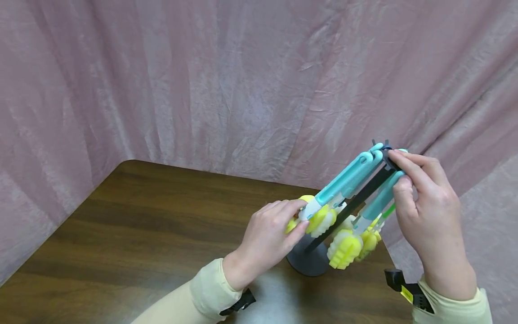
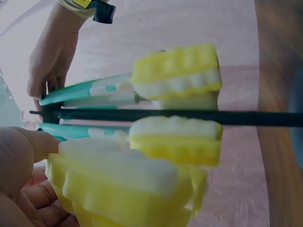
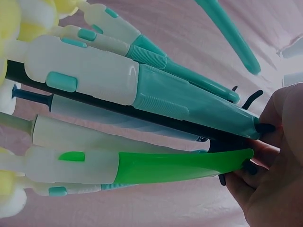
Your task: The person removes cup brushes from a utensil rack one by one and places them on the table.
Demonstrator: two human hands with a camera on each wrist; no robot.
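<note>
I am watching remotely as the left hand (image 1: 269,231), just right of the frame's lower centre, is pinching a teal-handled sponge brush (image 1: 341,177) by its white lower end. At right, the right hand (image 1: 430,207) is apparently pinching the partly hidden top of a dark stand (image 1: 366,190). More yellow-and-white brushes (image 1: 346,249) are hanging there, above a wooden table (image 1: 162,225).

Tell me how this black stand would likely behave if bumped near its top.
The black stand might tip, since its tall, slim pole rises from a fairly small round base. Brushes clustered around the pole may swing and add wobble. The pole looks straight and rigid, so it probably won't bend much.
</note>
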